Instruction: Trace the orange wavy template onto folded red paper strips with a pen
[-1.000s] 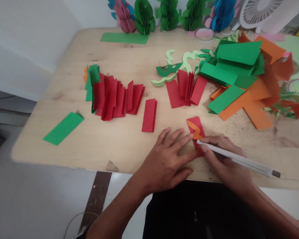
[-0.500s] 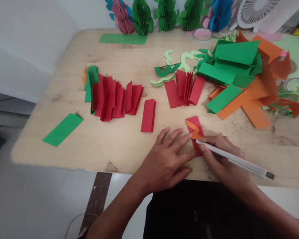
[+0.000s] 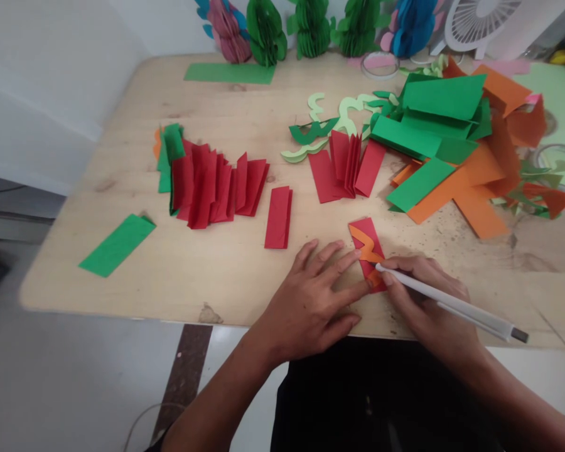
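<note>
Flat on the table lies a small red paper piece (image 3: 366, 227), with a wavy orange paper cutout (image 3: 366, 246) on top of it. My left hand (image 3: 313, 301) is spread open, its fingertips pressing on the left edge of the cutout and the red paper. A white pen (image 3: 445, 300) is gripped in my right hand (image 3: 433, 301), its tip touching down beside the cutout's edge. The lower part of the cutout is partly hidden by my fingers. Left of my hands is a folded red strip (image 3: 277, 218).
Folded red papers (image 3: 219, 185) stand to the left, near a green strip (image 3: 117, 245). More red folds (image 3: 348, 166) and a heap of green and orange paper (image 3: 445, 135) lie behind my hands. Honeycomb paper figures (image 3: 313, 28) and a white fan (image 3: 483, 22) line the back.
The pen tip has shifted slightly right along the cutout's edge, with my right hand following. My left hand stays nearly in place. The whole view has shifted a little.
</note>
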Motion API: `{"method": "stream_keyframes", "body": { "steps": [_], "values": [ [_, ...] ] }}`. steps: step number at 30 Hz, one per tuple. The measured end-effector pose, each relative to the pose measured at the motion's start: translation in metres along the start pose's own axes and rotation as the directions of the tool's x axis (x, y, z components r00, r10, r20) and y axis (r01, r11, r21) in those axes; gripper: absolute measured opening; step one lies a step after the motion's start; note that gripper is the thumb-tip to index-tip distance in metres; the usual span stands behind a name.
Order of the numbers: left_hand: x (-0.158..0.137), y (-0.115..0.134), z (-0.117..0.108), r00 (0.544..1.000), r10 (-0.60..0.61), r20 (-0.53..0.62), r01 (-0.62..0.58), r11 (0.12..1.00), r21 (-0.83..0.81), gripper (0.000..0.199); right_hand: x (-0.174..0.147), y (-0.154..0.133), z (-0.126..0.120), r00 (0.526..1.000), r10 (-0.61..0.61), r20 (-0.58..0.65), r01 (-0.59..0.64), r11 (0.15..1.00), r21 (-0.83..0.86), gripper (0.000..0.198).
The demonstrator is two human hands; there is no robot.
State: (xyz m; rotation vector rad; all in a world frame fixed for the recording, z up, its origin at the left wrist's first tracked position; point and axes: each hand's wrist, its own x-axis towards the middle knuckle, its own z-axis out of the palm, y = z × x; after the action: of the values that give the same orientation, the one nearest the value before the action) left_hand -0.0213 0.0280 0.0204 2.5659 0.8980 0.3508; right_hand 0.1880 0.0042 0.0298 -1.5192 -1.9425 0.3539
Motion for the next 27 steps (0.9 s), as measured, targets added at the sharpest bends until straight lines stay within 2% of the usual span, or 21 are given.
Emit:
{"method": "stream_keyframes", "body": {
  "steps": [27],
  "values": [
    [-0.0002, 0.0009, 0.0010, 1.000, -0.001, -0.011, 0.001, 1.000, 0.001, 0.042, -0.0086, -0.0009, -0.0039, 1.000, 0.006, -0.025, -0.006, 1.000, -0.030, 0.006]
  ]
}}
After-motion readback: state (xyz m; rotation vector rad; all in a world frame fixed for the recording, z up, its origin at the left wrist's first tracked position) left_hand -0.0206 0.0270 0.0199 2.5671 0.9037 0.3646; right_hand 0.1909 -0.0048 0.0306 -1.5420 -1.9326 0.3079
